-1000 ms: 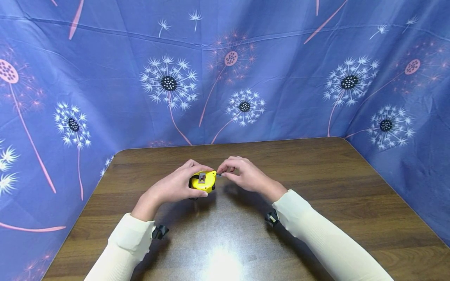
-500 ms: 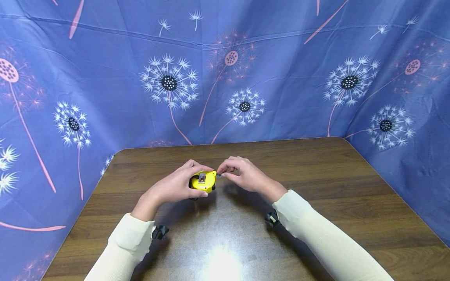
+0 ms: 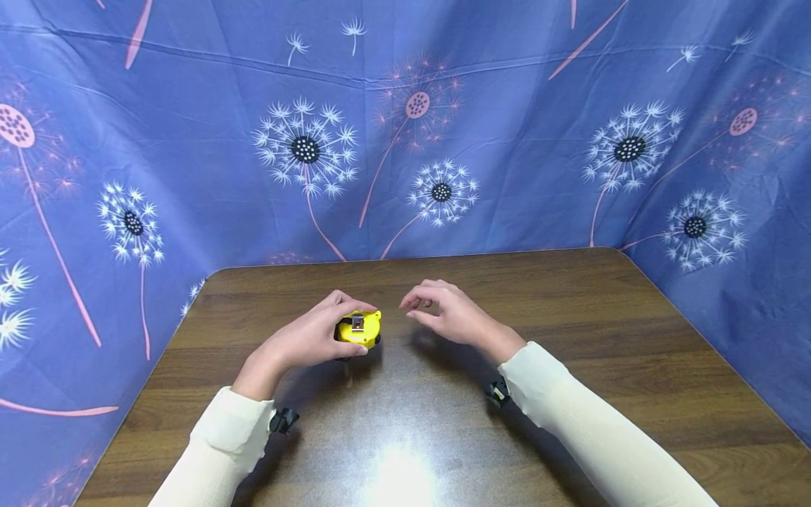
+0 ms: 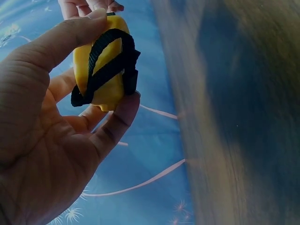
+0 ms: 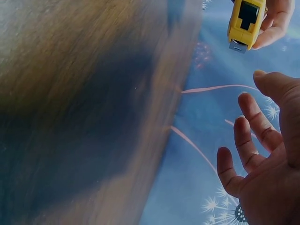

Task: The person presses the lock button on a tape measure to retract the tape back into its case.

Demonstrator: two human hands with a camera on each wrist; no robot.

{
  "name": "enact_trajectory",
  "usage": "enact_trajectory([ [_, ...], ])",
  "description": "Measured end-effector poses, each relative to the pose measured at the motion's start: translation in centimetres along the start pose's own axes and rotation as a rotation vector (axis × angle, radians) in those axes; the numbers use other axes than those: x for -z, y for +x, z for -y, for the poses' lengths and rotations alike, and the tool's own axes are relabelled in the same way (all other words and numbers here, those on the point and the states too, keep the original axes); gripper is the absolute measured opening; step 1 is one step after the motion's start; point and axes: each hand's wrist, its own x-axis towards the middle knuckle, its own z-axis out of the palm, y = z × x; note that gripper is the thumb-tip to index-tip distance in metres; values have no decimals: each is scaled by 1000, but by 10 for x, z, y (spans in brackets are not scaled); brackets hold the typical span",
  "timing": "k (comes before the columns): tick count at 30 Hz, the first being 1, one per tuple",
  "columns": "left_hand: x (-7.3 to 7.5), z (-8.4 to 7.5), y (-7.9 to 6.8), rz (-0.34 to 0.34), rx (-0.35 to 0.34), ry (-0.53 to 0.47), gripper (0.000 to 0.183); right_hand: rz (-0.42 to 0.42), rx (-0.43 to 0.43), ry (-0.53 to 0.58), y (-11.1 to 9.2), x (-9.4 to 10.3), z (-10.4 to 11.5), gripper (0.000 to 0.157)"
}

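Note:
My left hand (image 3: pixel 310 334) grips a yellow tape measure (image 3: pixel 365 331) between thumb and fingers, above the table. A metal belt clip (image 3: pixel 357 323) shows on its upper side. In the left wrist view a black strap (image 4: pixel 110 70) crosses the yellow case. The right wrist view shows the case's front, with the metal hook (image 5: pixel 238 46) of the blade at its mouth. My right hand (image 3: pixel 453 315) is apart from the tape measure, to its right. Its fingers are loosely bent and hold nothing.
Both hands are over a brown wooden table (image 3: pixel 538 296). A blue cloth (image 3: pixel 507 141) with dandelion prints hangs behind it and at the sides. Light glares off the table's near middle.
The fingers of my right hand have let go of the blade's end and moved a little right. My left hand has shifted slightly left with the tape measure.

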Motion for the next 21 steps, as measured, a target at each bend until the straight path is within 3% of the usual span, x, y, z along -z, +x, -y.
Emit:
enact_trajectory([
  [13,2,5,-4,-13,7,2,64,14,-64,-48,-12,8,-9,16],
  [21,4,9,-7,-16,21,2,63,2,-56,-99,-25,16,-19,17],
])
